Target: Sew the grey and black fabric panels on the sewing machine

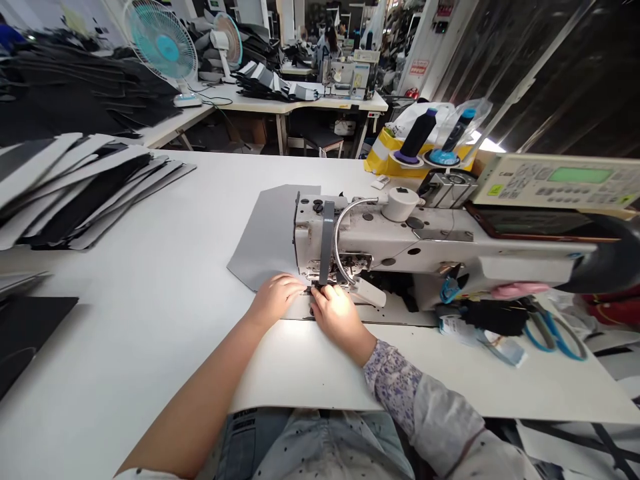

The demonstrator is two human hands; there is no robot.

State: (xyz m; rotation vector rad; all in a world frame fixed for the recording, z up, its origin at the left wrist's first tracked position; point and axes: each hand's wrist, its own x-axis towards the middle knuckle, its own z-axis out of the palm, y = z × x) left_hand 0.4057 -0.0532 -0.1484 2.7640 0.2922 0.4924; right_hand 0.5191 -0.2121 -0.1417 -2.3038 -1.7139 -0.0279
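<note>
A flat grey panel (267, 230) lies on the white table, its right part running under the head of a sewing machine (390, 233). My left hand (277, 297) has its fingers closed together on the panel's lower edge, left of the presser foot. Just in front of the needle area, my right hand (337, 313) is closed with curled fingers, its fingertips near those of my left. A small dark edge shows between the two hands; what my right fingers pinch is hidden. A small white lamp (369, 292) on a bendy metal tube hangs beside my right hand.
Stacked grey and black strips (95, 190) lie at the left, with dark pieces (35, 340) nearer. Blue-handled scissors (555, 330) and black scraps (495, 317) sit at right. Thread cones (419, 137) and a control panel (555, 180) stand behind. A fan (163, 50) is farther back.
</note>
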